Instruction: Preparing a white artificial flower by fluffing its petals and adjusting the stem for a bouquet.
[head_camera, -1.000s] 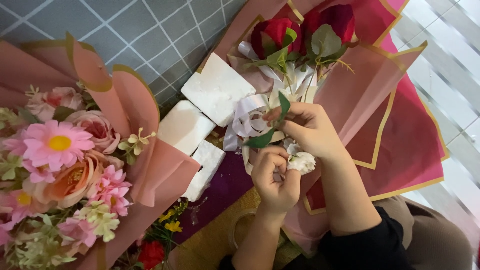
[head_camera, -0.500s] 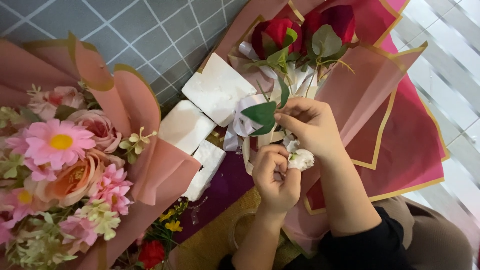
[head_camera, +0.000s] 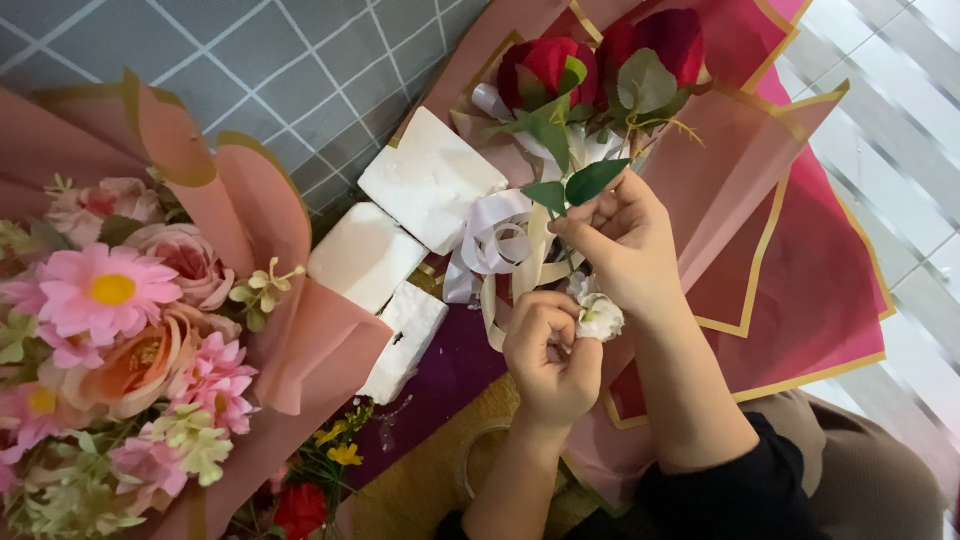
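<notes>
Red rose stems (head_camera: 560, 215) pinched in right hand (head_camera: 625, 250) grip; left hand (head_camera: 550, 355) grips white flower (head_camera: 598, 317)

A small bouquet of two red roses (head_camera: 600, 65) lies far and right of centre, heads pointing away, wrapped in dusty-pink paper with gold edges (head_camera: 740, 190) over a darker magenta sheet. Green leaves (head_camera: 590, 180) stand out below the blooms, one pinched at its stem between fingertips. A pale lilac ribbon (head_camera: 495, 240) curls in loops just left of the stems, tails trailing toward the near side. A small white flower (head_camera: 598, 318) sits nearer, touching the fingers of both hands.
</notes>
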